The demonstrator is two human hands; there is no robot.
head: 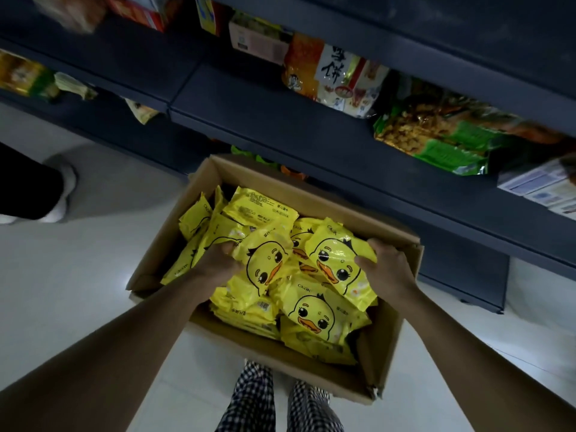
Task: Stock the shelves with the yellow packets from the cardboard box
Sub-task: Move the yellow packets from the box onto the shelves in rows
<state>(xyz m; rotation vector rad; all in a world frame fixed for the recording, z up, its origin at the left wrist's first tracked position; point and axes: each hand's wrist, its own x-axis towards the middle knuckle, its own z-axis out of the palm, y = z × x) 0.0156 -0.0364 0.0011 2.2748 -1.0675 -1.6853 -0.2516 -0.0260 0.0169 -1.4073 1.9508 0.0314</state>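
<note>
Looking down from a person's head, both bare arms reach into an open cardboard box [218, 179] that sits on a pale floor [78, 307] in front of dark blue shelves [280, 120]. Yellow packets [314, 313] printed with a cartoon duck face fill the box in a loose, overlapping heap.

At the middle of the heap, the left hand [215, 265] has its fingers curled around the left edge of one duck-face packet [265, 263], gripping it. Near the box's right wall, the right hand [386, 269] grips the right edge of a second duck-face packet [339, 266], thumb on the printed front and fingers wrapped over the upper edge. Both packets are tilted and touch the heap beneath them.

On the shelf board above the box lie an orange and white snack bag [333, 76] and, toward its right end, green bags [442, 135] of a golden snack. Checked trouser legs [252, 397] show below the box's near edge. At the floor's left edge stands another person's white shoe [65, 188].
</note>
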